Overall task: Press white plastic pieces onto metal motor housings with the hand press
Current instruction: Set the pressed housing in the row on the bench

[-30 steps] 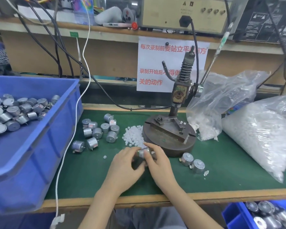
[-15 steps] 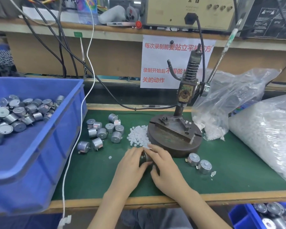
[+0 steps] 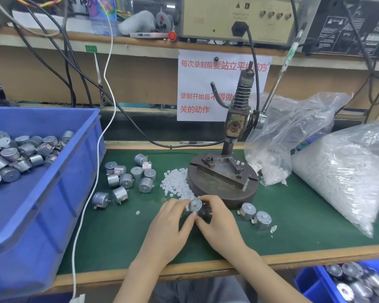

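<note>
your blue bin (image 3: pixel 59 193) on the left holds loose motors (image 3: pixel 26 149). the bag (image 3: pixel 370 136) on the right is packed with white pieces (image 3: pixel 328 193). the press (image 3: pixel 223 178) stands on the desk (image 3: pixel 118 237). just before its base your left hand (image 3: pixel 171 226) and right hand (image 3: pixel 219 228) pinch one motor (image 3: pixel 195 205) between curled fingertips.

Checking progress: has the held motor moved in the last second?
No: the motor stays just in front of the press base, at its front left edge.
</note>
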Available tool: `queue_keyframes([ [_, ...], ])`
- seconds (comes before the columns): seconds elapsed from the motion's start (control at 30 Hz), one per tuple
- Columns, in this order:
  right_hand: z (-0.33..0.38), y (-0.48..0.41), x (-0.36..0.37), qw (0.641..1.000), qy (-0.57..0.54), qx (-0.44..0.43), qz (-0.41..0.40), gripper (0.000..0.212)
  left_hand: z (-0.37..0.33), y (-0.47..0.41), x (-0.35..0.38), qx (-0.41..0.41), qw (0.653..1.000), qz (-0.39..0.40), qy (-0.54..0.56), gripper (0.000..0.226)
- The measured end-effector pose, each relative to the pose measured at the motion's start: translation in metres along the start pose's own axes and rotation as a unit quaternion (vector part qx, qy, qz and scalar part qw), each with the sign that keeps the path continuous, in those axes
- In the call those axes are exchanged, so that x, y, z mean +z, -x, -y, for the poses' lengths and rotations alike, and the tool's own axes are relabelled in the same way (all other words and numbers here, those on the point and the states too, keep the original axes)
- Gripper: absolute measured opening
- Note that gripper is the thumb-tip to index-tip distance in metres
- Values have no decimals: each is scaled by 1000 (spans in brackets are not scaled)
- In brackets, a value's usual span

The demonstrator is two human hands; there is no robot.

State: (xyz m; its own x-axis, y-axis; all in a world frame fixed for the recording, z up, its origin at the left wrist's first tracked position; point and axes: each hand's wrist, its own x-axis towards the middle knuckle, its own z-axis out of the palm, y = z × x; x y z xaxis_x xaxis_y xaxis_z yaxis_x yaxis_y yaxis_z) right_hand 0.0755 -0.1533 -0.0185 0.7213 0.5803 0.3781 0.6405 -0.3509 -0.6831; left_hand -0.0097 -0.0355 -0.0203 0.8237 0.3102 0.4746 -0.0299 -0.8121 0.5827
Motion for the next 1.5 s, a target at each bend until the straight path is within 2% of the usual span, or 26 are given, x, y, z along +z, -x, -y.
queue_keyframes([
  [0.1, 2, -22, -19, 997, 19, 8, -69, 28, 5, -2, 0, -13, 999, -2, -39, 36],
  [0.2, -5, -58, -47, 991, 48, 56, -109, 24, 12, -3, 6, -36, 990, 36, -130, 46],
  [0.3, -19, -86, -64, 984, 117, 96, -99, 30, 17, -4, 11, -66, 982, 47, -172, 52],
  [0.4, -35, -96, -68, 973, 198, 94, -79, 32, 20, -4, 13, -61, 979, 55, -185, 52],
  [0.5, -41, -96, -64, 973, 193, 85, -100, 39, 21, -4, 13, -53, 978, 58, -191, 49],
  [0.67, -39, -103, -54, 970, 194, 89, -113, 71, 21, -3, 11, -53, 978, 63, -189, 45],
  [0.83, -35, -109, -47, 966, 209, 115, -97, 75, 19, -3, 10, -51, 978, 69, -192, 44],
  [0.9, -34, -107, -49, 976, 156, 114, -96, 77, 19, -3, 9, -54, 978, 70, -191, 44],
  [1.0, -26, -107, -61, 984, -18, 107, -143, 72, 19, -3, 9, -56, 977, 74, -193, 45],
  [1.07, -16, -114, -76, 967, -111, 117, -197, 67, 18, -3, 10, -57, 977, 74, -193, 46],
  [1.17, 3, -131, -97, 922, -255, 157, -245, 63, 18, -3, 9, -44, 976, 72, -201, 48],
  [1.3, 25, -148, -121, 904, -310, 134, -264, 70, 15, -2, 10, -19, 975, 76, -209, 42],
  [1.4, 41, -167, -146, 879, -363, 147, -270, 71, 16, -2, 10, -12, 974, 80, -212, 40],
  [1.5, 47, -170, -159, 895, -341, 134, -254, 66, 17, -2, 11, -12, 978, 75, -196, 37],
])
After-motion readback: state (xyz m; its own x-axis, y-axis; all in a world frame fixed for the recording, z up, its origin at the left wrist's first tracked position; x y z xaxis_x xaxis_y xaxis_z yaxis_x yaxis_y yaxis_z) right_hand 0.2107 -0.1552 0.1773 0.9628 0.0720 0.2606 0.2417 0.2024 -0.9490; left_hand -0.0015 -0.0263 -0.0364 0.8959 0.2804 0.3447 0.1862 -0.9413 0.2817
